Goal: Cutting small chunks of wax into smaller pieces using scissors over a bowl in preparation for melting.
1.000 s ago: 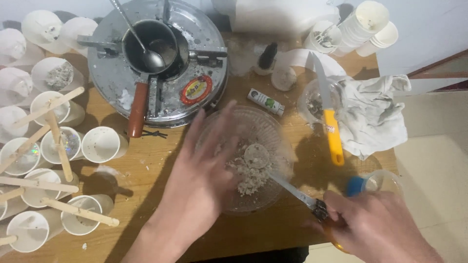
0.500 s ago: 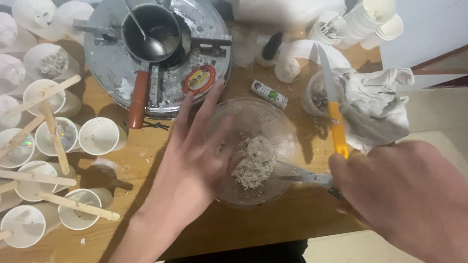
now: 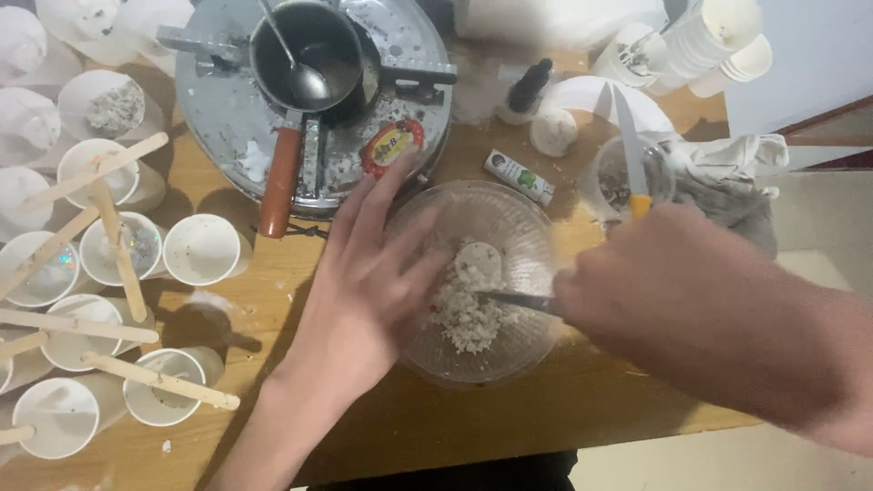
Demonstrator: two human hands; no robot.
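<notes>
Cluttered wooden table [image 3: 582, 418]; pale floor [image 3: 818, 227] right, perhaps tiled.

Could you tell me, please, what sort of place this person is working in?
Probably a home or small workshop table set up for craft work, perhaps candle making. A small pot sits on a portable gas stove, rows of white paper cups carry wooden sticks, and a clear bowl holds whitish shavings.
</notes>
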